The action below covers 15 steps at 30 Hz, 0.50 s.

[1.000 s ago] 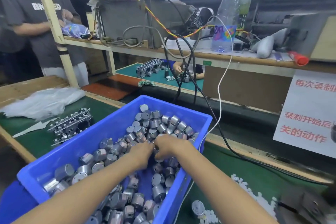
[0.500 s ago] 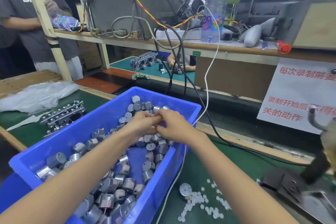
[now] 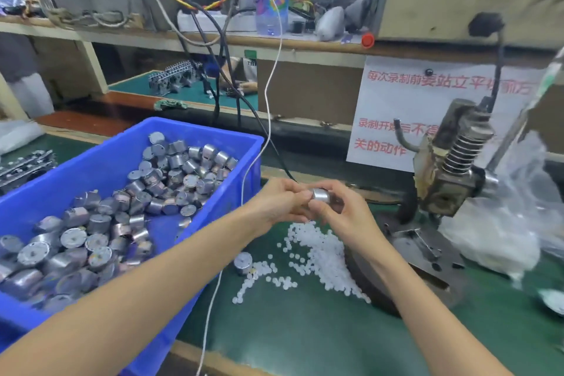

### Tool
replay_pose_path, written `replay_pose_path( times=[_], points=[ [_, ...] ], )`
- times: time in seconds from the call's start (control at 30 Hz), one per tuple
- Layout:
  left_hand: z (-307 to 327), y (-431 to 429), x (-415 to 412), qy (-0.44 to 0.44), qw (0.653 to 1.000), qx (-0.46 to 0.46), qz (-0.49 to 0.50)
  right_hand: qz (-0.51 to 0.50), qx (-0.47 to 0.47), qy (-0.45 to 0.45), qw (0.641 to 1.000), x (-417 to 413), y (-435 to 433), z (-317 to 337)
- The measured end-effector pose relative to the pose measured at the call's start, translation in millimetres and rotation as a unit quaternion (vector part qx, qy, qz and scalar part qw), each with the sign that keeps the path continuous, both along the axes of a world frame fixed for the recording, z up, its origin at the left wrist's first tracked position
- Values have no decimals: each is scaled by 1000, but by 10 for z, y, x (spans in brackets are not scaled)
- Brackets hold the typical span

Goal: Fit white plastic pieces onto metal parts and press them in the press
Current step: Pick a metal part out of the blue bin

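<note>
One metal part (image 3: 320, 195) mid-frame, pinched by right hand (image 3: 343, 215) fingertips; left hand (image 3: 279, 204) curls onto its other end (white plastic pieces (image 3: 320, 253) below).

Bottle (image 3: 271, 9) on shelf (image 3: 305, 45), sign (image 3: 396, 107) below
</note>
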<state>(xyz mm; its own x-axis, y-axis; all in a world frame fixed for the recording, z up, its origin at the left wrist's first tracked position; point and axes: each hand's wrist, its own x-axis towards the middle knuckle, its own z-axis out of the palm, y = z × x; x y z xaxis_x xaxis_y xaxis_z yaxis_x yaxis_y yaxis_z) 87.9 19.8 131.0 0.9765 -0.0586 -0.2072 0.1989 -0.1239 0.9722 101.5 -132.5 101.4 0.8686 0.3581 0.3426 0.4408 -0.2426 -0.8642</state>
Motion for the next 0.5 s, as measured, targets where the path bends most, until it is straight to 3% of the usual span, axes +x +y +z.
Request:
replay_pose_path(
  times=[0.17,0.3,0.5],
  points=[
    [-480,-328,-164,-38,967,247,-40,-43,-4,71,997,-314,-377,-566],
    [-916,-203,-348,-99,884,456,-29,-73,-12,28,997,-484,-404,-820],
    [-1132,-132,-364,-138,885,445,-7,-58,-7,68,996,-684,-322,-1124]
  ],
)
